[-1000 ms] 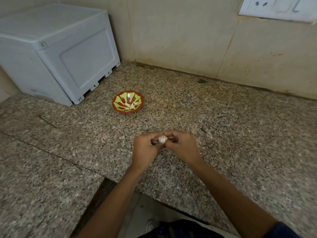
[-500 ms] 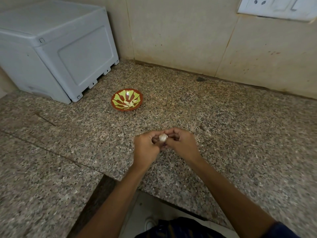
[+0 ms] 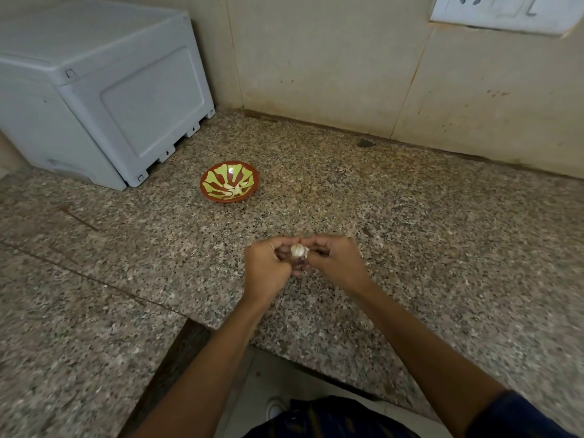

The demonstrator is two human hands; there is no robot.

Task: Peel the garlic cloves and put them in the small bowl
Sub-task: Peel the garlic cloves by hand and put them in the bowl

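We saw two hands held together above the speckled granite surface (image 3: 410,216). The left hand (image 3: 268,267) had its fingers curled round one piece of garlic (image 3: 298,250), and the right hand (image 3: 335,263) pinched the same piece from the other side, thumb and forefinger meeting at its top. The garlic showed white between the two sets of fingertips, with a darker, purplish patch just beneath it; we could not tell whether that was loose skin or a further clove.

One small bowl (image 3: 229,181) stood on the surface beyond the hands and to their left, well apart from them. It was red-brown with yellow-green stripes running out from its centre. Pale peeled cloves (image 3: 235,189) lay inside it, towards the near side; we made out roughly three or four, but they overlapped and we could not count them surely.

One grey plastic box (image 3: 94,99) sat at the far left of the surface, near the bowl but not touching it. One white switch plate (image 3: 505,11) was fixed on the tiled wall at the upper right. One small dark mark (image 3: 365,142) lay on the surface close to the wall.
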